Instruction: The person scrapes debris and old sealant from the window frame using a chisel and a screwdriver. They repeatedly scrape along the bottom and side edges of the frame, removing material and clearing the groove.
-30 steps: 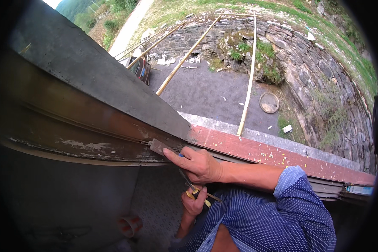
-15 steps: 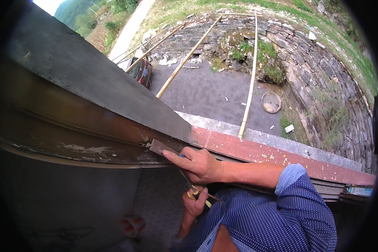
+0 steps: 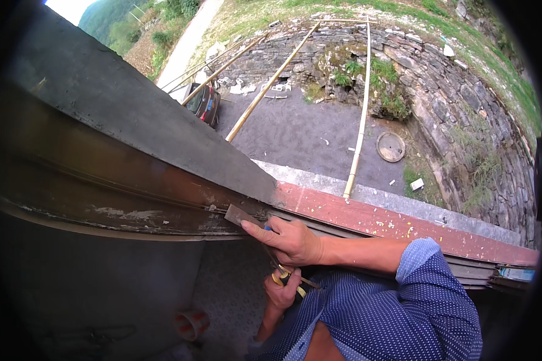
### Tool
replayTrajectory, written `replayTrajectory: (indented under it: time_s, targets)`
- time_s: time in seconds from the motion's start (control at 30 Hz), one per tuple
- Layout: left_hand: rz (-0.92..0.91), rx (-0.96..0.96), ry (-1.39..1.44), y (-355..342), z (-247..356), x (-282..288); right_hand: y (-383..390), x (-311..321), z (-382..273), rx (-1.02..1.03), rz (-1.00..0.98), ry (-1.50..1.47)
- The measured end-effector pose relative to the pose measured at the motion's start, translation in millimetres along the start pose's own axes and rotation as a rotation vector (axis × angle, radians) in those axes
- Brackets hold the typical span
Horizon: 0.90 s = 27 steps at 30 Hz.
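Right hand [image 3: 301,242] grips flat scraper [image 3: 238,215] at its 10 o'clock, left hand [image 3: 280,292] at 7 clutches yellow-black tool [image 3: 300,292]; likely scraping brown frame [image 3: 132,195], next stroke probably needs firm contact

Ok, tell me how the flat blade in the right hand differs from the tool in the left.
The flat blade is dull brown; the tool shows yellow and black. The blade juts past the right hand; the tool is partly wrapped by the left hand. The blade overlaps the brown frame in view; the tool sits lower, near the blue shirt. Both are held.
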State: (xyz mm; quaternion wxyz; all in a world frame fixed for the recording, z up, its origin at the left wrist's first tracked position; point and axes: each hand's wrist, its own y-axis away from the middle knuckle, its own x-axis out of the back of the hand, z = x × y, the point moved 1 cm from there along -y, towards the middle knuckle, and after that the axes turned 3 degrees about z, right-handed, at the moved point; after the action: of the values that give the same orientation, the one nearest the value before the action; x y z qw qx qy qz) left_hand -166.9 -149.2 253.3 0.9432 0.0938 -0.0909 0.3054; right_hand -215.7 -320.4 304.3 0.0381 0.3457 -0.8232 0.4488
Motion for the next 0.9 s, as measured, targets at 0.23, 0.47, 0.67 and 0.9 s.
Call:
replayTrajectory:
  time_s: [0.23,0.47,0.67,0.9]
  targets:
    - [0.018,0.058,-0.002,2.8,0.7,-0.9,-38.2,-0.7,-4.2,0.105,0.035,-0.058]
    - [0.006,0.017,-0.011,1.5,1.6,-2.4,-12.1,-2.8,3.6,0.054,0.04,0.002]
    - [-0.004,0.007,-0.029,-0.6,8.4,-2.3,-39.3,4.5,-11.4,0.095,0.051,-0.022]
    - [-0.016,0.0,0.027,-2.8,4.2,-4.9,-35.4,0.8,-10.9,0.095,0.041,-0.016]
